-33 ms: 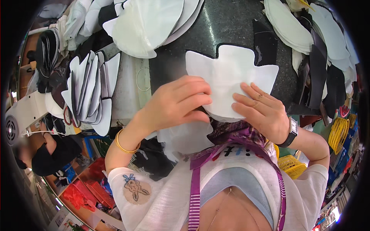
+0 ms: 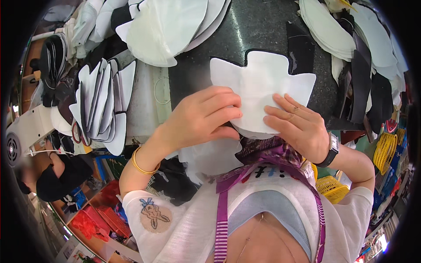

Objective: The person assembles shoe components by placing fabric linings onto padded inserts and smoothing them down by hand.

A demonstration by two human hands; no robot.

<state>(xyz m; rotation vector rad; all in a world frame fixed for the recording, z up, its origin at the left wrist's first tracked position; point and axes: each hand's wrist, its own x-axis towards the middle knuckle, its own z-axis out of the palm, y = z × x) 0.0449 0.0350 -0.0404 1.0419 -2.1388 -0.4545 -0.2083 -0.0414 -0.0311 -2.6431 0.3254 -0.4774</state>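
A white cut piece (image 2: 263, 83) with a notched, winged outline and dark edging lies in front of me at the near edge of the dark work surface. It looks like lining or shoe-upper material, with more layers showing under its near edge. My left hand (image 2: 202, 115) has its fingers curled and closed at the piece's left edge; what lies between the fingertips is partly hidden. Flat on the right part of the piece rests my right hand (image 2: 300, 127), fingers stretched out. Below my left hand, a translucent white sheet of similar shape (image 2: 210, 155) lies by my lap.
Bundled white and dark pieces (image 2: 98, 103) stand on the left, beside red-handled scissors (image 2: 78, 133). Large rounded white pieces (image 2: 164, 30) lie at the back. More stacks (image 2: 329, 30) sit back right. Yellow baskets (image 2: 331, 188) stand lower right. Another person (image 2: 61, 175) is at far left.
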